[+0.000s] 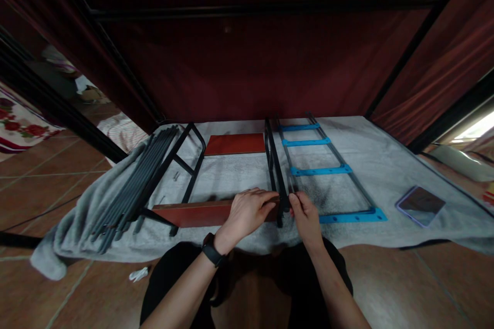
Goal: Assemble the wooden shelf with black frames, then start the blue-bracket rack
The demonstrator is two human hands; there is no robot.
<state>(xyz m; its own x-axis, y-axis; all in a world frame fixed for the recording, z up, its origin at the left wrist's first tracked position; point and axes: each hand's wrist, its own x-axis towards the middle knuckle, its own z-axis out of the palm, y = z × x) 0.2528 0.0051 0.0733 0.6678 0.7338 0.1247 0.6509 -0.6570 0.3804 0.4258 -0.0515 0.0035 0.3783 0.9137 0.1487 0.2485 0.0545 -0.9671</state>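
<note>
My left hand (249, 211) is closed over the right part of a reddish-brown board (196, 214), its fingertips close to a black metal side frame (272, 164). On the outer side of that frame my right hand (304, 212) is closed in a pinch. What it holds is too small or hidden to make out. A second reddish-brown board (235, 144) joins the frames farther back. The other black side frame (165, 169) stands at the left end. Just right of my right hand lies a grey tube rack with blue crosspieces (321, 170).
Several loose grey tubes (135, 180) lie bundled at the left on a grey blanket (219, 180). A phone (420, 206) rests on the right. Small hardware (176, 176) lies inside the left frame. Black posts and a dark red curtain (247, 67) enclose the back.
</note>
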